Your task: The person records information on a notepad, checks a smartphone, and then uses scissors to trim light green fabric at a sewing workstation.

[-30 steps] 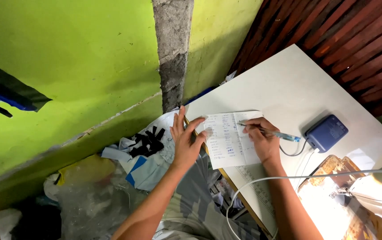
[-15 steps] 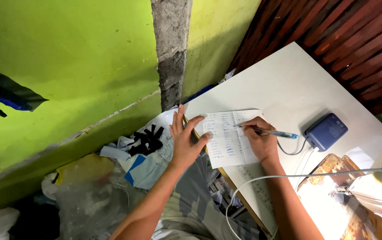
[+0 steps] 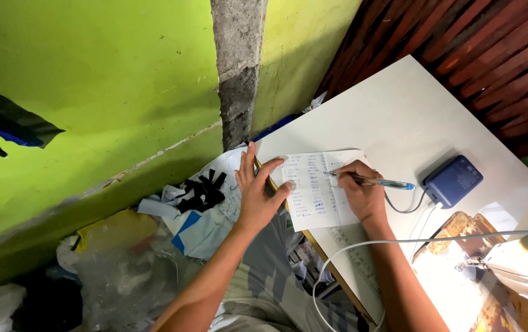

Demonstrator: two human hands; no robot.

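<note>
A small white notebook (image 3: 313, 190) with handwritten columns lies at the near corner of a white table (image 3: 393, 117). My left hand (image 3: 256, 192) rests flat on the table's corner, fingers spread, its thumb pressing the notebook's left edge. My right hand (image 3: 362, 195) grips a blue pen (image 3: 376, 181) whose tip touches the upper part of the page.
A blue boxy device (image 3: 454, 179) with a cable sits right of the pen. A sewing machine (image 3: 522, 264) stands lit at the lower right. White cable (image 3: 350, 252) loops over the table edge. Cloth scraps and plastic bags (image 3: 178, 215) pile against the green wall (image 3: 91, 80).
The view has shifted slightly. My right hand and pen have moved a little along the page; my left hand stays on the notebook's edge.
</note>
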